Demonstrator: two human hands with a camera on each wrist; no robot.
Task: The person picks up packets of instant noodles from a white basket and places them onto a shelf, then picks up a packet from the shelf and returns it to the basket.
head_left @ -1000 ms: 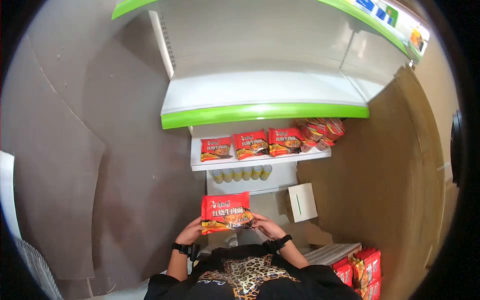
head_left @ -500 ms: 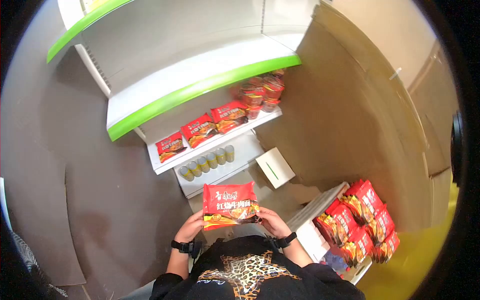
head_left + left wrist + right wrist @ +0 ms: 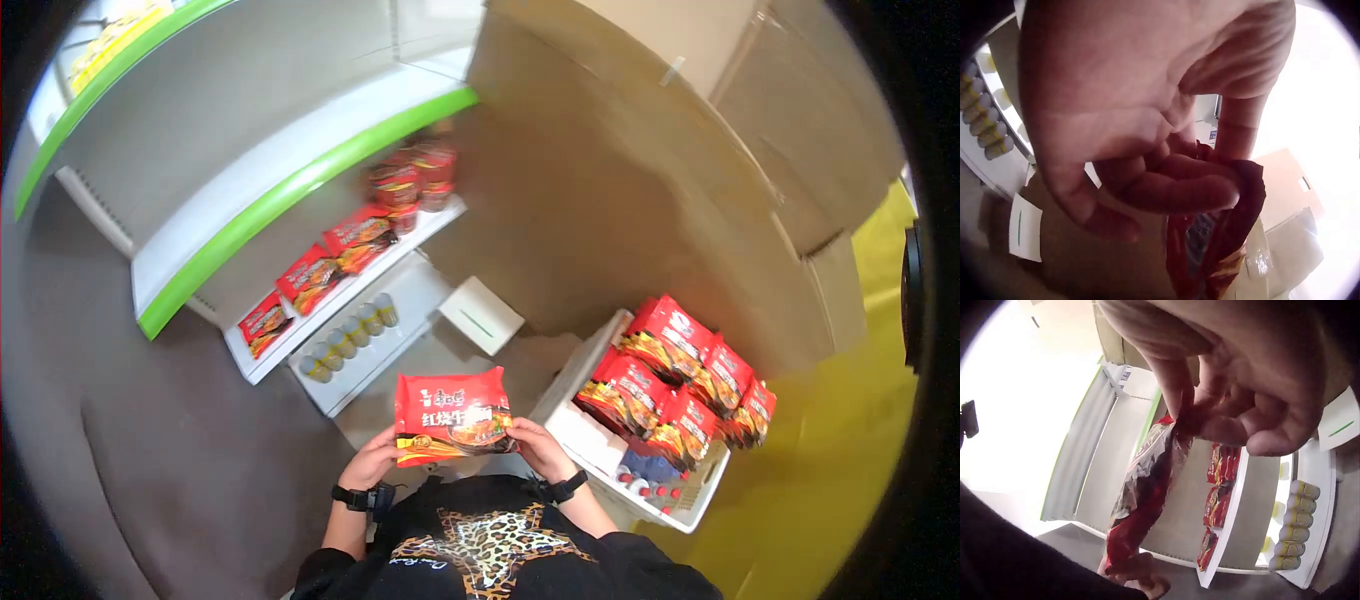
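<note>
A red instant noodle packet (image 3: pixel 452 415) is held up flat in front of the chest, its printed face toward the head camera. My left hand (image 3: pixel 371 459) pinches its left edge between thumb and fingers. At the opposite edge my right hand (image 3: pixel 541 449) does the same. In the left wrist view the left hand (image 3: pixel 1154 119) has its fingers bent behind the packet (image 3: pixel 1210 256), which is seen from the side. The right wrist view shows the right hand (image 3: pixel 1241 381) gripping a corner of the packet (image 3: pixel 1147 487).
Noodle packets (image 3: pixel 312 278) and stacked noodle cups (image 3: pixel 412 180) line a low white shelf. Several cans (image 3: pixel 350 335) stand below, near a white box (image 3: pixel 481 315). At right, a white crate (image 3: pixel 690 520) bears more noodle packets (image 3: pixel 690 365) and red-capped bottles. Cardboard (image 3: pixel 600 190) walls the back.
The head view has turned right, so the shelves have shifted left and the crate of noodle packets has come into view. Both hands keep holding the noodle packet before the chest.
</note>
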